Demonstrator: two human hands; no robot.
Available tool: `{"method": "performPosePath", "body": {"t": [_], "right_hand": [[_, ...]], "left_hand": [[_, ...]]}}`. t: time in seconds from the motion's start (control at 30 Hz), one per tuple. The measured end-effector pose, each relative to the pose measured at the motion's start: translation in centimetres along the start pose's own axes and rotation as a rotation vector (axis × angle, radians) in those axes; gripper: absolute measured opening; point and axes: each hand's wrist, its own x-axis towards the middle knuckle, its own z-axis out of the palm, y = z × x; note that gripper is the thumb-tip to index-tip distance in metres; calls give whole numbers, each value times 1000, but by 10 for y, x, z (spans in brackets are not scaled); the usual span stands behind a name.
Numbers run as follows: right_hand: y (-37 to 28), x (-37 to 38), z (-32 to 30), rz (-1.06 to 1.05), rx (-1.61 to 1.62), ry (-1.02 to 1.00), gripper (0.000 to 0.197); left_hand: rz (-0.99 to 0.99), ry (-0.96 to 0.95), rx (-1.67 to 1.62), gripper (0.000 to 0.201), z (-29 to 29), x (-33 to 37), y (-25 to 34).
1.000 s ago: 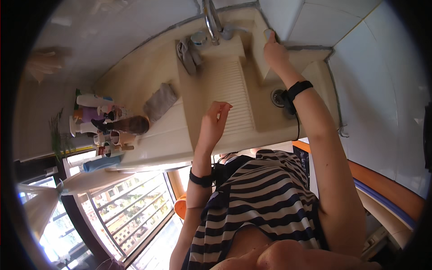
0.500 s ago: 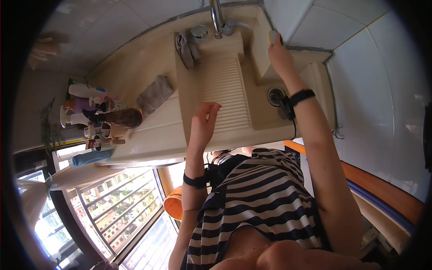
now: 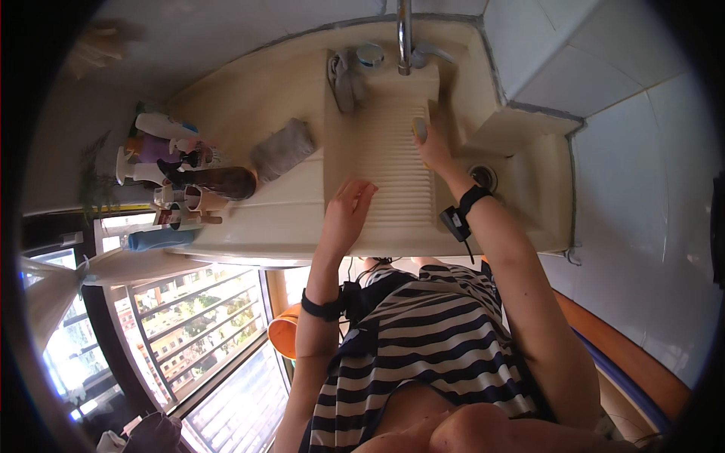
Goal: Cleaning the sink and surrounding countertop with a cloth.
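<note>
My right hand (image 3: 436, 152) is closed around a small yellow-and-grey sponge (image 3: 420, 130) at the right side of the ribbed washboard (image 3: 393, 162), which is moulded into the cream sink. Whether the sponge touches the ribs, I cannot tell. Lower down, over the washboard's left edge, my left hand (image 3: 347, 213) hovers with loosely bent fingers and nothing in it. Up at the back lies a grey cloth (image 3: 342, 83), draped over the ledge. A glass bowl (image 3: 370, 55) stands beside it, left of the tap (image 3: 405, 45).
To the left, a folded grey cloth (image 3: 282, 149) rests on the counter (image 3: 260, 226) near several bottles, among them a brown one (image 3: 219, 182) and a blue one (image 3: 160, 239). The drain (image 3: 483, 177) is in the basin on the right. An orange bucket (image 3: 284, 332) stands below.
My right hand has brought the sponge from the sink's back right corner leftward and nearer, onto the washboard area. My left hand has dipped slightly. The whole view has shifted a little.
</note>
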Motion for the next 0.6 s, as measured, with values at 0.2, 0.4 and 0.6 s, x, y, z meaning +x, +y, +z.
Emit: {"method": "performPosePath", "body": {"t": [0.2,0.4,0.6], "right_hand": [[-79,6,53,210,17,-143,55],[-81,10,62,-29,-318,-175,52],[-121,-29,-37,-156,-450,-189,41]], "left_hand": [[-130,32,52,14,-21,-24,-24],[-130,-1,69,14,-31,-21,-29],[-139,15,26,18,-68,-12,-51]]}}
